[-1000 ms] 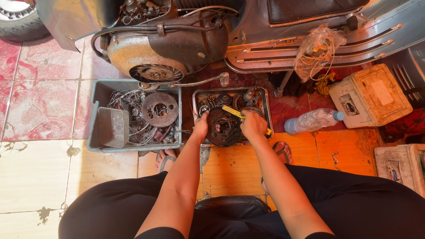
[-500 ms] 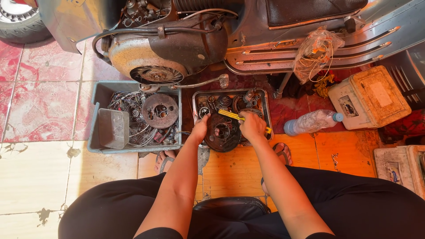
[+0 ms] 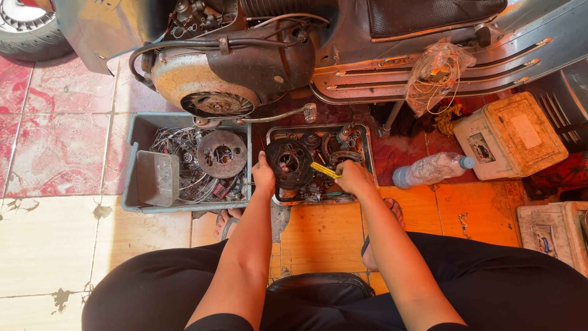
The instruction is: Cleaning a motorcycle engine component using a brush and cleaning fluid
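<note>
My left hand (image 3: 264, 176) grips the left edge of a dark round engine disc (image 3: 290, 163) and holds it tilted over a metal tray (image 3: 368, 160) of greasy parts. My right hand (image 3: 353, 177) holds a yellow-handled tool (image 3: 324, 170) whose tip points at the disc's right side. Both forearms reach forward from my lap, over black trousers.
A grey plastic bin (image 3: 136, 147) with cables and a rusty round plate (image 3: 222, 153) sits left of the tray. A scooter engine (image 3: 233, 67) and body rise behind. A plastic bottle (image 3: 432, 169) and a worn beige box (image 3: 511, 136) lie to the right.
The disc in my left hand is raised and tilted up slightly more over the tray. Both hands stay in nearly the same place.
</note>
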